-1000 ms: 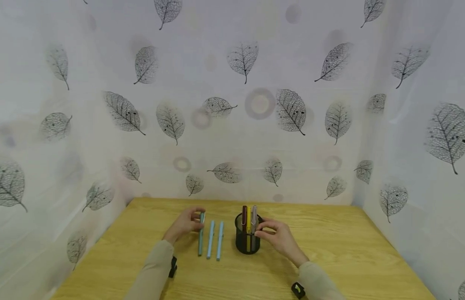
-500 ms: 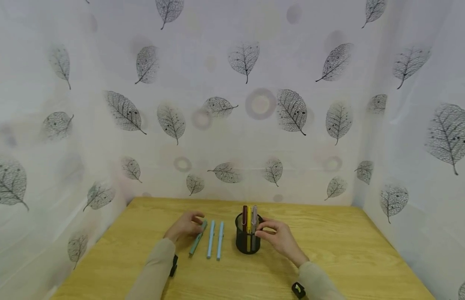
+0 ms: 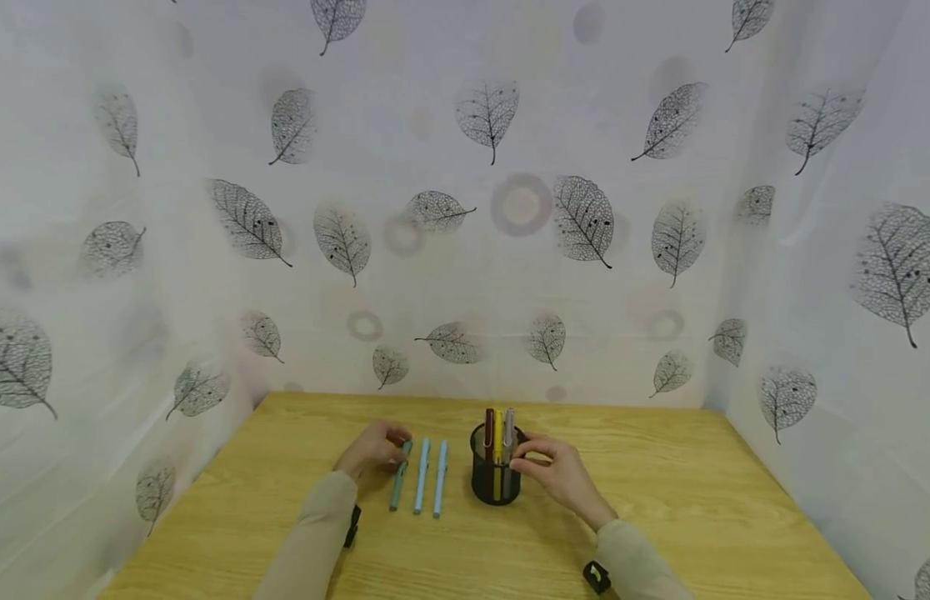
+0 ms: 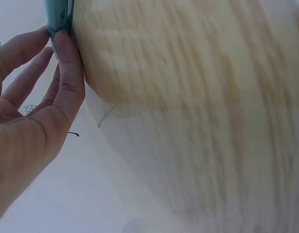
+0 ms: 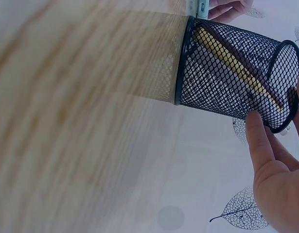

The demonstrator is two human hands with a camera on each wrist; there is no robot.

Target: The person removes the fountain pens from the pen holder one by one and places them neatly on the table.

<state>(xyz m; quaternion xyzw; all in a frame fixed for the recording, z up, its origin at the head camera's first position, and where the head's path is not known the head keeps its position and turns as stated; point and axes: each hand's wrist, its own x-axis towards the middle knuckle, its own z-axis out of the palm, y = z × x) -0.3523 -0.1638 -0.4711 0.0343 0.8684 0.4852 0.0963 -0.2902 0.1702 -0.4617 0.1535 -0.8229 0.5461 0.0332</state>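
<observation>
Between nearly closed left fingers (image 4: pixel 70 70) sits the green pen's (image 3: pixel 398 487) far end, pinched (right fingers (image 5: pixel 258 141) hold the mesh cup (image 5: pixel 212 85)).

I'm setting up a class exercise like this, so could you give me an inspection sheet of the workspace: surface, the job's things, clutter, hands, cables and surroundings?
Surface: wood-grain table.
Job's things: green pen at the left; two light blue pens lying side by side, apart, to its right; upright black mesh cup holding a maroon pen, a yellow pen and a grey pen.
Clutter: nothing seen.
Hands: left hand pinches the green pen; right hand holds the cup near its rim.
Cables: nothing seen.
Surroundings: pale leaf-printed backdrop behind the table and at both sides.
</observation>
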